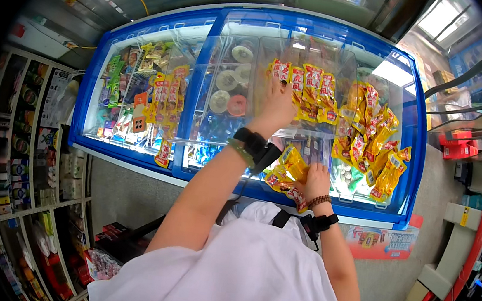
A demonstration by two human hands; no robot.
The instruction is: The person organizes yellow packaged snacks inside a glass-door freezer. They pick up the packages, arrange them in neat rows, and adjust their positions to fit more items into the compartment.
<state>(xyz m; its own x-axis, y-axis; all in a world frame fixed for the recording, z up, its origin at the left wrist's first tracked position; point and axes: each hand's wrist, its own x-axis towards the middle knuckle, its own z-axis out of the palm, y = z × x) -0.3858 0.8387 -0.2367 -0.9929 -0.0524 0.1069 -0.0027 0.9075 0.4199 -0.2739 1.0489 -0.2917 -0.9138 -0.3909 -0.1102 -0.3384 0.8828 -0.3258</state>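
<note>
My left hand (276, 103) reaches onto the glass top of a chest freezer, its fingers on a yellow-and-red snack packet (281, 70) at the left end of a row. Beside it, more upright packets (312, 83) stand in a clear plastic box (351, 65). Near the front edge, my right hand (317, 182) touches or holds loose yellow packets (294, 163); its grip is partly hidden. A heap of similar packets (370, 133) lies on the glass at the right. Another group of packets (169, 94) is at the left.
The blue freezer frame (415, 169) surrounds the glass, with frozen goods and round tubs (227, 80) below. Stocked shelves (39, 138) stand at the left. At the right are a red-covered pipe or rail (467, 258) and dark curved bars (464, 81). A printed carton (383, 240) sits by the freezer's front.
</note>
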